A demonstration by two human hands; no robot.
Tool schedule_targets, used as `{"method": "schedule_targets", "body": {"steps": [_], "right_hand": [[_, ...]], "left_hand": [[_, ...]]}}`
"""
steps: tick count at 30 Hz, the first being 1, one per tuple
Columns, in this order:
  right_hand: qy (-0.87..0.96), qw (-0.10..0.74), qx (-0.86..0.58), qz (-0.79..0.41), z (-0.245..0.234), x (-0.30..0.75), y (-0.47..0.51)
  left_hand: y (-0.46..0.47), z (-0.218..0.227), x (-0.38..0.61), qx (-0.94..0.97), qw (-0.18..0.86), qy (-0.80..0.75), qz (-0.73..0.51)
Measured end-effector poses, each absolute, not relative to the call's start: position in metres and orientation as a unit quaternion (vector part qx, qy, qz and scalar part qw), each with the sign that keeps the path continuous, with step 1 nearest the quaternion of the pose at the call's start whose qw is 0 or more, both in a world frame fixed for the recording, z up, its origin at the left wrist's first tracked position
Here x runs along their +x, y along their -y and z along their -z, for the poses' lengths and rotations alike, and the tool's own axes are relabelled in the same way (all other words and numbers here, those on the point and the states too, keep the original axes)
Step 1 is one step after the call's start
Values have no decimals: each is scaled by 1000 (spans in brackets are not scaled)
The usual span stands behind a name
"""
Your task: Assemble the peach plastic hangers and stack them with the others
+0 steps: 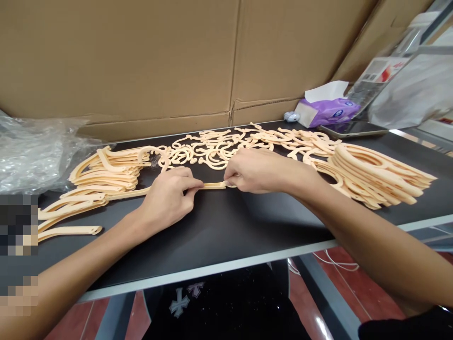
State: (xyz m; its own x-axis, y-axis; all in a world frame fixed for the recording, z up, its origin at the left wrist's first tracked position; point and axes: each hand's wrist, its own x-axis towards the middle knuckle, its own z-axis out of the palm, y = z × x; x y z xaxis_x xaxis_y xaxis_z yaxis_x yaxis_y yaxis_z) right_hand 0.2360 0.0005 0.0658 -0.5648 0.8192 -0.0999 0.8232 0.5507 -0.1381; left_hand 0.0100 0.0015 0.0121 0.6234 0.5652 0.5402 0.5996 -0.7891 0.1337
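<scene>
My left hand (pixel 168 198) and right hand (pixel 255 171) each pinched one thin hanger (pixel 213 185), low over the table (pixel 226 231) centre. Risk: overbending likely snaps it, or it slips free.

One camera only, worn on the person's head; it looks forward and down across the black table (pixel 226 236), near enough that the left hand (pixel 168 198) and right hand (pixel 253 170) sit mid-frame; a cardboard wall (pixel 141 61) closes the far side.

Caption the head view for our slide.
Left hand and right hand pinch a hanger piece above the table amid hangers.
</scene>
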Motion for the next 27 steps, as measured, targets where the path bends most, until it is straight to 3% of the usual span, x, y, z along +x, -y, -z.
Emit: {"method": "schedule_targets", "body": {"steps": [16, 27], "right_hand": [[-878, 52, 466, -93, -57, 227, 18], [-877, 32, 474, -70, -52, 234, 14]], "left_hand": [[-5, -14, 10, -904, 37, 324, 277], [-6, -11, 9, -901, 46, 330, 277]]}}
